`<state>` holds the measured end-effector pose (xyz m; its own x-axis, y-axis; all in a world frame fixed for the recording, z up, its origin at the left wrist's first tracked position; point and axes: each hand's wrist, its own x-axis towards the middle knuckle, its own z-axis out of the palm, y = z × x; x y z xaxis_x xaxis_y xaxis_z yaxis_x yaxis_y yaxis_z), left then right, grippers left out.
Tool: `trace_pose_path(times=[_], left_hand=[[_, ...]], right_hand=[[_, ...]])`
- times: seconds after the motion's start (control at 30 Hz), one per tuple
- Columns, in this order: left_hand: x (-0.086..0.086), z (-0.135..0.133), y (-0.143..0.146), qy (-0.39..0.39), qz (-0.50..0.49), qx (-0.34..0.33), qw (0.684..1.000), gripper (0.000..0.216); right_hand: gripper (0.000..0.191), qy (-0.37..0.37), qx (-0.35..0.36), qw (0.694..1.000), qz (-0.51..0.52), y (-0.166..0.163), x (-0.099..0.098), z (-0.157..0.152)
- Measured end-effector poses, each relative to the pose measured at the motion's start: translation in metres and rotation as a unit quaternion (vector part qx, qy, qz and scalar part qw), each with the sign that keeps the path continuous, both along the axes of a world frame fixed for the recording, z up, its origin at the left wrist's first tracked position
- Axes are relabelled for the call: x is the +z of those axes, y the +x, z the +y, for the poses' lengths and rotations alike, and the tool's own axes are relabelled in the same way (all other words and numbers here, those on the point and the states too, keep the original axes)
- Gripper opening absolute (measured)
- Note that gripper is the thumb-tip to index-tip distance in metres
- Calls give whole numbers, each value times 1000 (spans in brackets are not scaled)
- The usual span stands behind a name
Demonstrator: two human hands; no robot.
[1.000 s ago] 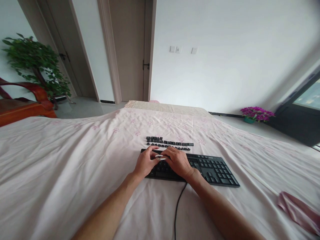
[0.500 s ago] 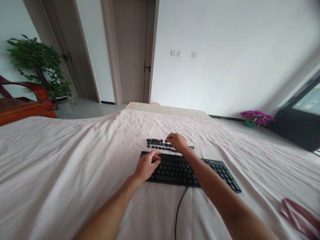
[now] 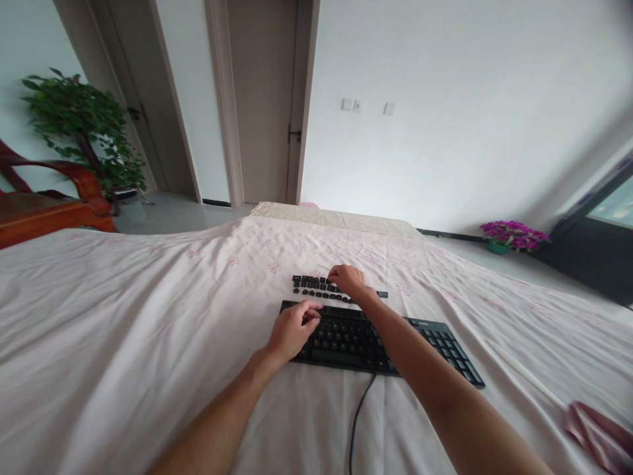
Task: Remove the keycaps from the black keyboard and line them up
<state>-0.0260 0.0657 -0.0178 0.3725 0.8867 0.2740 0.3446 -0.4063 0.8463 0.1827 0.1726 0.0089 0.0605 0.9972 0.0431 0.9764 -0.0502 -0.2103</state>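
Head view: a person's right hand [image 3: 347, 280] reaches over a black keyboard [image 3: 337, 338] to a set of loose keycaps [image 3: 316, 285], its fingertips drawn close together at the back row — whether they grip anything cannot be told, though a thin pale sliver [image 3: 323, 267] shows just beside them. The left hand [image 3: 293, 328] rests at the keyboard's left end, fingers loosely curled, thumb and forefinger slightly apart with nothing visible between. Of the two, the right is at the keycaps, while the left is nearer the keyboard's far left corner; the keyboard itself lies on the person's side of the keycaps, with the right forearm crossing above it. Its long axis runs left to right, the right end angled a little toward the person, and the keycaps line up just beyond its far edge in rough rows nearly parallel to it — small, dark and mostly squarish, with one longer cap at the right end. Pale marks dot the keyboard's keys; its far left strip looks darker and flatter, too small to read. A black cable [image 3: 357, 417] trails from the near edge over a pale floral cloth [image 3: 163, 330], and pink fabric [image 3: 596, 425] lies well off to the right.
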Motion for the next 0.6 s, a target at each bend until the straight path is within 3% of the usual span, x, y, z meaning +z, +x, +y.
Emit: trace_pose_path(times=[0.23, 0.37, 0.47, 0.53, 0.6], left_hand=[[-1, 1, -1, 5, 0, -4, 1000, 27], [-2, 1, 0, 10, 3, -7, 1000, 27], [-2, 1, 0, 14, 5, -8, 1000, 26], [-2, 1, -1, 16, 7, -11, 1000, 26], [-2, 0, -1, 18, 12, -13, 1000, 25]], right_hand=[[23, 17, -3, 1000, 27, 4, 0, -4], [38, 38, 8, 998, 56, 3, 13, -15], [49, 60, 60, 992, 94, 1, 30, -34], [49, 100, 140, 977, 125, 1, 42, -52], [46, 127, 171, 966, 146, 2, 51, -72]])
